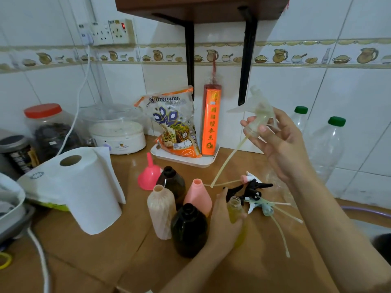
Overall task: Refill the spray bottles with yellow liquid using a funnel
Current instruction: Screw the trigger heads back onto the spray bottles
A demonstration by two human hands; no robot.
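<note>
Our left hand (pixel 224 216) grips a small clear bottle of yellow liquid (pixel 235 209); our right hand (pixel 281 142) pinches a translucent trigger sprayer head (pixel 259 111). Recapping comes next, we judge: guide its tube into the neck.

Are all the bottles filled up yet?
Not yet. The small clear bottle in the left hand holds yellow liquid. The right hand holds its clear spray head, not yet on. Four bottles stand uncapped; their fill is unclear. The pink funnel sits aside.
</note>
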